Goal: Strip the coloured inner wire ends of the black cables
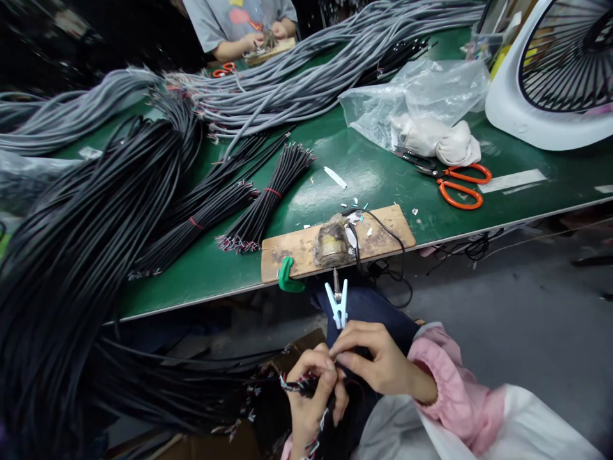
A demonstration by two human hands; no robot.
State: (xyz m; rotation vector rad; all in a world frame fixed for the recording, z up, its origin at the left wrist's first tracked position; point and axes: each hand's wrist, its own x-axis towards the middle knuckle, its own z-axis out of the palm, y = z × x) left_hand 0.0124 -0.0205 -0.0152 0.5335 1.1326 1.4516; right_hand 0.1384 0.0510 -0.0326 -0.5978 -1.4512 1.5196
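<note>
My left hand (pixel 313 396) is closed around black cables (pixel 306 384) whose stripped ends show red, white and blue wires. Thumb and forefinger of my right hand (pixel 373 358) are pinched together against the left fingertips, at what looks like a wire end too small to make out. Just beyond my fingers, a light blue clothespin (pixel 338 305) is clipped on a thin metal tip (pixel 336 281). That tip juts from a dirty, roundish block (pixel 332 243) on a wooden board (pixel 292 246), which a green clamp (pixel 288 276) fixes at the table edge.
Bundles of black cable (pixel 268 198) and grey cable (pixel 287 89) cover the green table (pixel 330 140). Orange-handled scissors (pixel 462 185), a plastic bag (pixel 416 96) and a white fan (pixel 507 102) are at right. Across the table, another person's hands (pixel 261 39) work. Long black cables (pixel 86 268) hang at left.
</note>
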